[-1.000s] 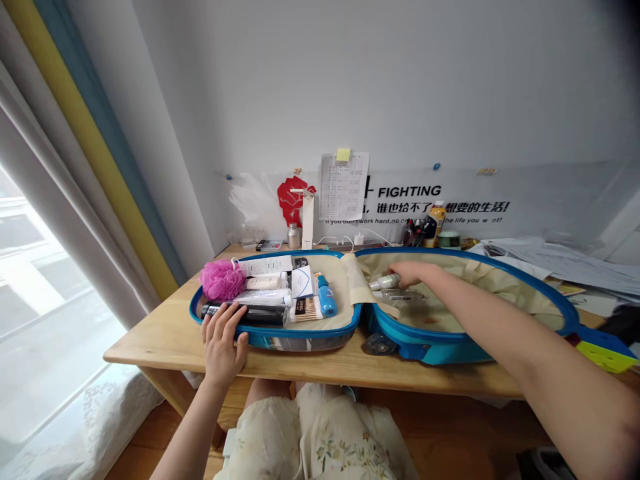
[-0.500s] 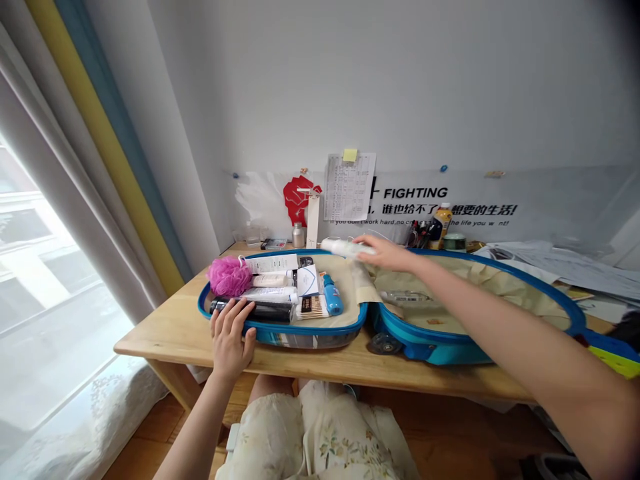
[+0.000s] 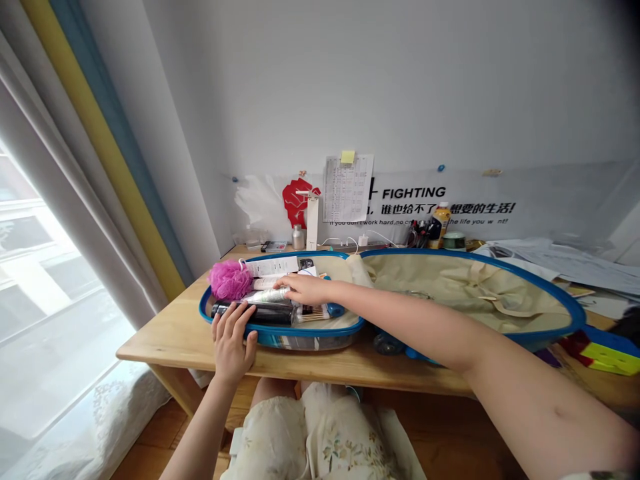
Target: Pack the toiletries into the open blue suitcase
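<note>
An open suitcase (image 3: 327,341) with a blue rim lies on the table, toiletries packed in its left half. My left hand (image 3: 233,340) rests with fingers stretched over that half's front rim and a black cylinder (image 3: 273,314). Just behind the cylinder, my right hand (image 3: 303,289) grips the right end of a white bottle (image 3: 269,295), which lies low among the other items. A pink bath puff (image 3: 230,279) sits at the left end, near a white box (image 3: 274,267). My right hand partly hides a blue bottle (image 3: 335,309) and a pack of cotton swabs (image 3: 313,313).
The suitcase's right half (image 3: 430,283) has a beige lining with straps. Behind stand a metal bottle (image 3: 298,237), a white lamp (image 3: 312,223), a charger (image 3: 363,239) and a yellow-labelled bottle (image 3: 441,223). Papers (image 3: 560,263) lie right, and colourful blocks (image 3: 613,357) near the right edge.
My right hand has carried the white bottle left and down, from above the suitcase's back rim into the packed half. My left hand has stayed in place.
</note>
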`<state>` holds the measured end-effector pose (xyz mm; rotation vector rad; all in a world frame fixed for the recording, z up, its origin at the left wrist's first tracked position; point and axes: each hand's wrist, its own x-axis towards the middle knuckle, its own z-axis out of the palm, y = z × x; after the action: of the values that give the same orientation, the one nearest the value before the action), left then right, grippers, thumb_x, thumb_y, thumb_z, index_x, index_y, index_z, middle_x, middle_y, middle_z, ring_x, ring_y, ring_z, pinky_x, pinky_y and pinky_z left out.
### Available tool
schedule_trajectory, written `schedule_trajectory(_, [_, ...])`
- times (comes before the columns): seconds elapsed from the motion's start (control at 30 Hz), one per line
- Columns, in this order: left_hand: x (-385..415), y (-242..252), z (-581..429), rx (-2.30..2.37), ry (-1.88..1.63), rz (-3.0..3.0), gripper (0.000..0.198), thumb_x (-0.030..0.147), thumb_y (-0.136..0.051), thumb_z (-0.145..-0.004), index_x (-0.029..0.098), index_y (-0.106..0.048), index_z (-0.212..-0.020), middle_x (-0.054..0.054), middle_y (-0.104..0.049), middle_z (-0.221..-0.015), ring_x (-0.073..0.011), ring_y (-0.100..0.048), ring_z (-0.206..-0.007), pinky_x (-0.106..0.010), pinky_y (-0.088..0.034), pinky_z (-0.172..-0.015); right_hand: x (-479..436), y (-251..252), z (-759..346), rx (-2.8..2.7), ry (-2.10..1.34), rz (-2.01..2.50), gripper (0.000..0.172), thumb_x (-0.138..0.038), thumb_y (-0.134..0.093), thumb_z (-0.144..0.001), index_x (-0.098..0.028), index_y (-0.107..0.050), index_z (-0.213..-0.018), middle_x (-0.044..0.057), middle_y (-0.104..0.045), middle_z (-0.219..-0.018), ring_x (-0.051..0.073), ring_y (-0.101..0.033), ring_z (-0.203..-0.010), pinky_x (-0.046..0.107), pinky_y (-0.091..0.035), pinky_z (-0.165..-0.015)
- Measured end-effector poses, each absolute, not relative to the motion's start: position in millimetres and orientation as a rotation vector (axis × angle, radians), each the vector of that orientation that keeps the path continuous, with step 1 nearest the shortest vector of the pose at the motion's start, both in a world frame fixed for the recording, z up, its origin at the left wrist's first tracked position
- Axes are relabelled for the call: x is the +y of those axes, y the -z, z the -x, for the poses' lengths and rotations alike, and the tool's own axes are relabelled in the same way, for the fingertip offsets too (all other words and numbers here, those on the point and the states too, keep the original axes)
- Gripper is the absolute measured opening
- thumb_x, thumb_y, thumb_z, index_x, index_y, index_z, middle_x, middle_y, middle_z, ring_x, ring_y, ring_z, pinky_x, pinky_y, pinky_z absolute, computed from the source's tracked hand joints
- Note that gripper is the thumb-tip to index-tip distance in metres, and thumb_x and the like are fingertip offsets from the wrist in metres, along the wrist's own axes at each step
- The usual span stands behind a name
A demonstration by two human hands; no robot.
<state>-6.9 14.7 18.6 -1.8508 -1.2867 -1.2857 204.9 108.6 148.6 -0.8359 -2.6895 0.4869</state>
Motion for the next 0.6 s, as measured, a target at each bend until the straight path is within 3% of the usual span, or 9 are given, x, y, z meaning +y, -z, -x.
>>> schedule_trajectory(0.2, [16,-17,7,-1.301,1.292,1.855,0.045,0.038,-0.038,-0.096,0.021,-0.054,-0.135,-0.011,-0.061,-0.131,-0.0254,-0.043,-0.134,-0.043,-0.018,-0.117,128,-180,-258,-2.546,-0.498,1.002,0.029,-0.018,-0.049,-0.086,-0.022,-0.068,-0.108,0.004,-0.070,-0.112,0.014,-0.064,-0.098,0.029,-0.049,-0.090])
schedule_trajectory(0.4, [15,-18,6,-1.296,1.297,1.852,0.044,0.037,-0.038,-0.096,0.023,-0.053,-0.135,-0.010,-0.061,-0.130,-0.0256,-0.044,-0.134,-0.044,-0.019,-0.117,157,-198,-367,-2.314,-0.372,1.426,0.035,-0.025,-0.036,-0.091,-0.017,-0.064,-0.109,0.008,-0.070,-0.097,0.013,-0.065,-0.081,0.029,-0.052,-0.080])
schedule_trajectory(0.53, [14,-20,6,-1.280,1.293,1.852,0.044,0.036,-0.038,-0.096,0.023,-0.053,-0.135,-0.011,-0.061,-0.131,-0.0254,-0.043,-0.134,-0.044,-0.019,-0.117,158,-175,-424,-2.399,-0.417,1.674,0.011,-0.026,-0.065,-0.073,-0.020,-0.069,-0.081,0.004,-0.070,-0.079,0.015,-0.063,-0.068,0.029,-0.052,-0.068])
schedule_trajectory(0.6, [14,-21,5,-1.276,1.294,1.848,0.043,0.036,-0.038,-0.097,0.022,-0.053,-0.135,-0.011,-0.061,-0.130,-0.0252,-0.043,-0.134,-0.043,-0.019,-0.117,157,-159,-440,-2.467,-0.471,1.783,0.013,-0.024,-0.075,-0.061,-0.020,-0.068,-0.071,0.003,-0.068,-0.072,0.014,-0.061,-0.063,0.029,-0.051,-0.062])
